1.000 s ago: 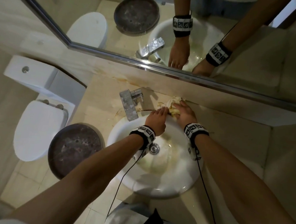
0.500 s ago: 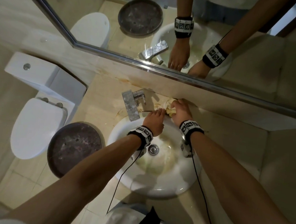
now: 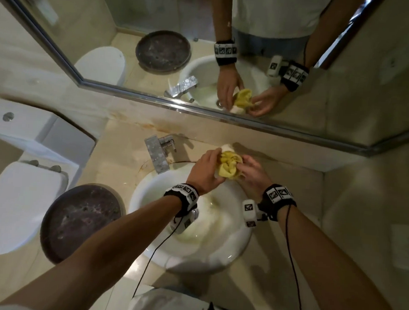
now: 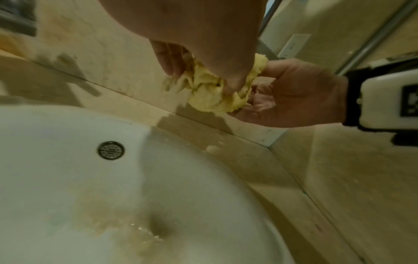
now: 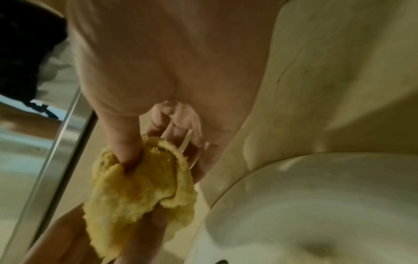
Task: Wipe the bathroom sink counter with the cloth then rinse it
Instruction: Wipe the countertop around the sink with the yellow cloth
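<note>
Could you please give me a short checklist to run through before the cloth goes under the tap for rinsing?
1. Cloth held securely: ok. The left hand and the right hand both grip the bunched yellow cloth.
2. Cloth lifted off the counter: ok, the left wrist view shows it held in the air.
3. Cloth under the faucet spout: not ok, it is off to the right of the spout.
4. Water running: not ok, no stream visible.
5. Sink drain open: cannot tell.
6. Counter fully wiped: cannot tell; a brownish stain remains near the mirror.
</note>
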